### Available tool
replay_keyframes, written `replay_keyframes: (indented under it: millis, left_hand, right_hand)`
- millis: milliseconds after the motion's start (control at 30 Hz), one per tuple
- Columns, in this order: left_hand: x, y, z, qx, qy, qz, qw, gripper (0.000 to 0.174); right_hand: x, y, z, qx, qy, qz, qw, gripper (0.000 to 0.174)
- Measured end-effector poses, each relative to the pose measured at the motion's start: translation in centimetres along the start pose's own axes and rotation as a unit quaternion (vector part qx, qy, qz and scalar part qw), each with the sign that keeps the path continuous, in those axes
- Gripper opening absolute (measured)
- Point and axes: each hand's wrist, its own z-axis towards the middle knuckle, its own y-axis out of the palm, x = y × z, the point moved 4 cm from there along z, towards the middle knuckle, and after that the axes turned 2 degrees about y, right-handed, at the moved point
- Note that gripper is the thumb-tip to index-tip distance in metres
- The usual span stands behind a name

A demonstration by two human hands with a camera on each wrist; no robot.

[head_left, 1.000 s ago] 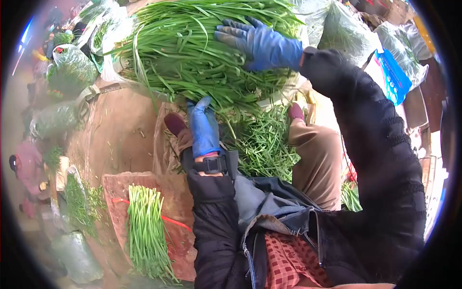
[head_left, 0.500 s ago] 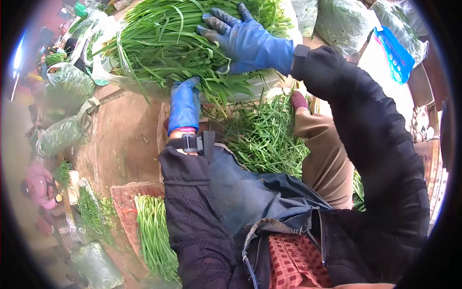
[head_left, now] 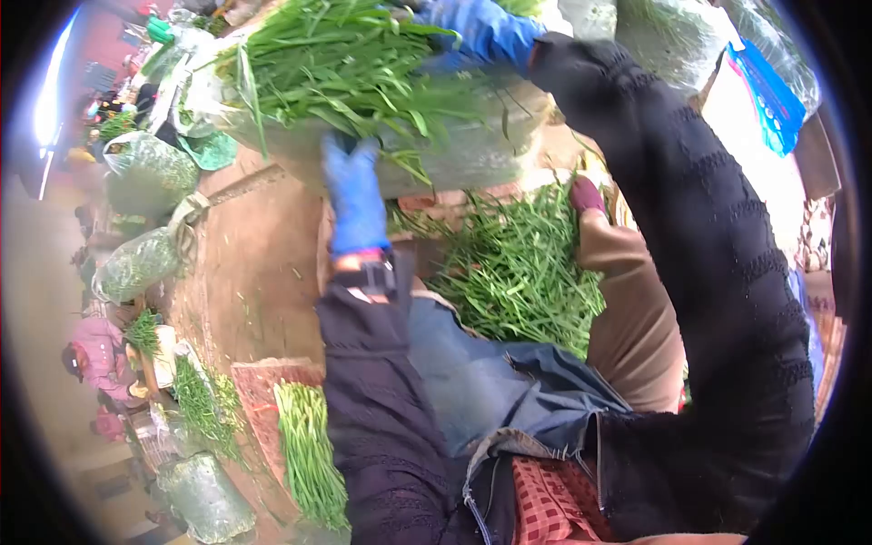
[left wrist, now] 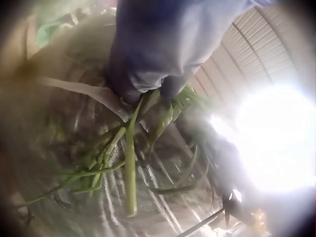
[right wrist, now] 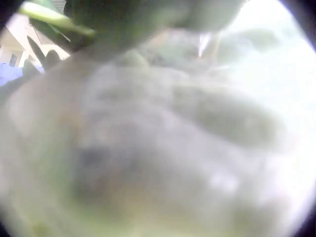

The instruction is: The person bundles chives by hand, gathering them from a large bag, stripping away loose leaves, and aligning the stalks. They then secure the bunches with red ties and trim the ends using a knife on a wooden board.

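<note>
A large heap of long green garlic chives (head_left: pixel 354 68) fills a clear plastic bag (head_left: pixel 454 154) at the top of the head view. My left hand (head_left: pixel 356 195), in a blue glove, is at the bag's near edge. The left wrist view shows that glove (left wrist: pixel 158 49) with fingers curled at the plastic edge, several green stalks (left wrist: pixel 130 168) hanging below them. My right hand (head_left: pixel 481 32), also gloved in blue, lies at the heap's far right side, its fingers hidden among the leaves. The right wrist view is mostly blurred green and grey.
Loose green leaves (head_left: pixel 518 272) are piled between my legs. A neat chive bundle (head_left: pixel 309 445) lies on a reddish board (head_left: pixel 254 391) to the left. Filled plastic bags (head_left: pixel 150 173) line the left side, and a blue packet (head_left: pixel 767 95) is at right.
My right hand has moved from on top of the chives to the far side, partly under leaves. The heap has shifted upward in view, baring more of the bag's near side.
</note>
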Motion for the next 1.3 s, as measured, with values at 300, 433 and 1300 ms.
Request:
replay_keyframes:
  millis: [300,433,1300]
  left_hand:
    - [-3.2,-0.5,-2.4,0.046,0.115,0.083,0.989,0.063]
    - [-2.9,-0.8,-4.0,0.027,0.072,0.085,0.993,0.048]
    - [9.4,-9.6,-24.6,0.076,0.021,0.142,0.987,0.068]
  right_hand:
    - [-1.0,-0.3,-0.9,-0.003,-0.004,0.01,1.0,0.095]
    - [-2.9,-1.1,-1.8,-0.013,0.002,0.023,1.0,0.102]
    - [-10.5,-4.2,-4.6,-0.124,0.034,-0.11,0.986,0.094]
